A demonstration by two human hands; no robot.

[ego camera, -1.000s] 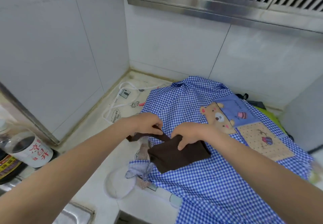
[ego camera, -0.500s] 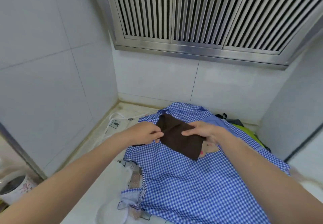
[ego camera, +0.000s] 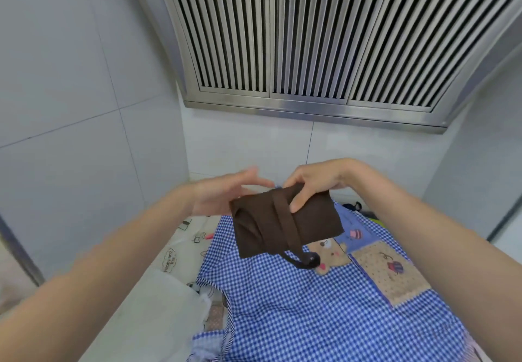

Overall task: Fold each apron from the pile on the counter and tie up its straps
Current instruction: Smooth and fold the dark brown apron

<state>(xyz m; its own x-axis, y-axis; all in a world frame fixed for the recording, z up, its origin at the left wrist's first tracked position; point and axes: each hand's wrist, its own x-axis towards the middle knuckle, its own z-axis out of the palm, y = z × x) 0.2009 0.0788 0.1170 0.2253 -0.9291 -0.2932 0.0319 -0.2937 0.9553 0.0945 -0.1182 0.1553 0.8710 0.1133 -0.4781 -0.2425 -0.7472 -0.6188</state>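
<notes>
Our right hand (ego camera: pixel 316 183) grips the folded brown apron (ego camera: pixel 285 223), its strap (ego camera: pixel 282 220) wrapped round, above the checked apron (ego camera: pixel 324 313). Our left hand (ego camera: pixel 223 195) hovers beside it, fingers straight and open.

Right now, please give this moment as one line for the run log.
right hand: grips folded brown apron | strap: wrapped round it | left hand: open beside it | below: blue gingham apron
</notes>
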